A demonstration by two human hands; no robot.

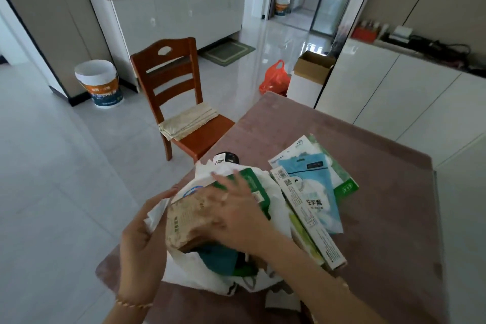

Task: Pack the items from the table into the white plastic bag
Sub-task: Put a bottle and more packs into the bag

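The white plastic bag (200,275) lies open on the mauve table (381,218), near its left edge. My left hand (143,242) grips the bag's left rim. My right hand (234,214) lies flat, fingers spread, on a brown patterned packet (181,221) and a green packet (252,184) at the bag's mouth. A teal item (219,258) shows inside the bag. A dark bottle top (226,158) sticks out behind the bag. To the right lie a long white box (310,221), a blue-and-white glove packet (315,192) and a green-and-white packet (344,184).
A wooden chair (178,102) with a folded cloth on its seat stands just past the table's far left side. Beyond it are a paint bucket (98,83), an orange bag (274,79) and a cardboard box (311,66) on the floor. White cabinets (394,92) run along the right.
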